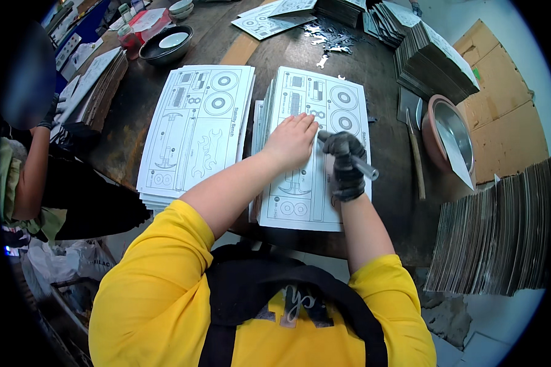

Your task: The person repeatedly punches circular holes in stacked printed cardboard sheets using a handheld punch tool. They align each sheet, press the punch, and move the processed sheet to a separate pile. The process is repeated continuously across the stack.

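My bare left hand point(292, 142) rests flat, fingers stretched out, on a white board point(297, 215) printed with discs, a hammer and other outlines; it tops a stack in front of me. Just to its right, my right hand point(347, 165), in a dark glove, is closed around a grey metal rod-like tool point(367, 169). The rod slants across the board, its far end near my left fingers; I cannot make out its tip. A similar stack of printed boards point(187, 131) lies to the left, with wrench outlines visible on its top sheet.
Small wrench-shaped cutouts point(322, 60) lie scattered beyond the boards. At right are a wooden-handled blade point(417, 156), a pink-rimmed bowl point(433, 131), a tall board stack point(431, 61) and a row of boards point(490, 235). A black bowl point(150, 56) and another person's arm point(29, 174) are at left.
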A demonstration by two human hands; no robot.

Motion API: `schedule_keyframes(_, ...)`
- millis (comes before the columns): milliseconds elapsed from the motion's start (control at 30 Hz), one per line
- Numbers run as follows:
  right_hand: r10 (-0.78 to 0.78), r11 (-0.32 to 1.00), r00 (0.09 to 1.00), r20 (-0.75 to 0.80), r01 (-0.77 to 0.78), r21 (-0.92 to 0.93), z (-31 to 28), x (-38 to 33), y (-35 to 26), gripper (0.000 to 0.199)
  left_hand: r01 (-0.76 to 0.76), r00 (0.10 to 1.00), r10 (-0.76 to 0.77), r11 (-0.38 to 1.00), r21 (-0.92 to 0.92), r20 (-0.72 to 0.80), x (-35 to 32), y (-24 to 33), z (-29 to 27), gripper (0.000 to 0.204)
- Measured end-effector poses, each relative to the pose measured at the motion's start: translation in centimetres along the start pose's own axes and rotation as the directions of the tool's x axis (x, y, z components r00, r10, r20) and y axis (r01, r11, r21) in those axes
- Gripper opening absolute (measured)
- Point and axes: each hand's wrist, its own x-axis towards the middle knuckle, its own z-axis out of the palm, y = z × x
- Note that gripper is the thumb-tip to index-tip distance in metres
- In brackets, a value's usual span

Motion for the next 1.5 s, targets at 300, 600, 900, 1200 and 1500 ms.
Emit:
schedule_keyframes(300,0.219,0.971,0.963,0.156,-0.200,-0.127,1.1,-14.0,-9.0,0.015,0.026,0.997,-0.027,0.999,0.019,0.076,0.2,0.3,-0.2,0.041)
schedule_keyframes(600,-0.044,0.980,0.969,-0.243,0.090,0.179,-1.6,-14.3,-11.6,0.044,-0.251,0.968,0.242,0.919,-0.303,-0.070,-5.1,4.1,-4.6,0.040)
schedule_keyframes(900,-0.201,0.960,0.922,-0.331,0.253,0.122,-5.7,-14.7,-14.6,0.041,-0.415,0.907,0.412,0.910,0.009,0.086,-9.3,9.9,-9.7,0.055)
schedule_keyframes(1200,-0.143,0.932,0.922,-0.361,0.248,0.265,-6.0,-13.6,-14.1,0.037,0.127,0.932,-0.082,0.986,0.107,-0.353,-14.6,-2.6,-14.0,0.042)
schedule_keyframes(1500,-0.044,0.942,0.960,-0.275,0.132,0.308,-2.2,-7.5,-8.6,0.035,0.297,0.933,-0.265,0.949,-0.103,0.242,-15.3,-5.2,-12.0,0.039)
